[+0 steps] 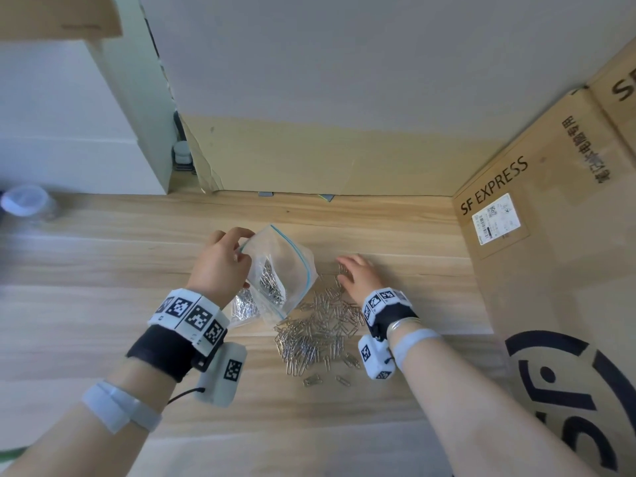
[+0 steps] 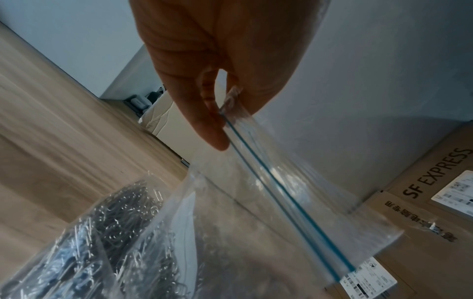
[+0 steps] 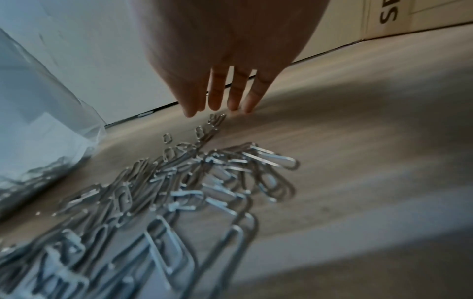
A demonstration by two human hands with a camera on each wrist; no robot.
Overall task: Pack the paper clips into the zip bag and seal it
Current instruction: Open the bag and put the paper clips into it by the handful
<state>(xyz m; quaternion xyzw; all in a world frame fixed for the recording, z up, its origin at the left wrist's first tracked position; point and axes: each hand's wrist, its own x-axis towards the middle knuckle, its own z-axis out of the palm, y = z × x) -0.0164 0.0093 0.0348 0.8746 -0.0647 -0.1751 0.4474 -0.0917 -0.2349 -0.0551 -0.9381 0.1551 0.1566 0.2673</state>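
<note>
Steel paper clips (image 1: 318,333) lie in a loose heap on the wooden table (image 1: 103,270), nearest the person, a few strays at the near edge. Just past the heap's far end, the right hand (image 1: 358,275) sits low with fingers straight and spread, tips at the outermost clips, holding nothing. Left of it, the left hand (image 1: 220,266) pinches the top corner of the zip bag (image 1: 282,270) at the blue zip strip; the bag hangs tilted, bottom on the table, part-filled with clips. A second clear bag of clips (image 1: 244,306) lies just behind it, by the left wrist. Cardboard box (image 1: 537,218) further right, wall behind.

Risks, as I judge them:
- One-corner pinch lets the mouth sag shut, so a handful could hit the lip and scatter.
- Tilted bag could tip and spill what's in it.
- Clips caught in the zip track would stop the seal.
- Tangled clips drag neighbours off the table.

Views: left wrist camera shows thumb and fingertip (image 2: 215,129) pressed on the strip, with both zip lines close together; head camera hides that pinch behind the knuckles. Right wrist camera shows the fingertips (image 3: 215,101) just off the far clips. Only the head view shows both hands together.
</note>
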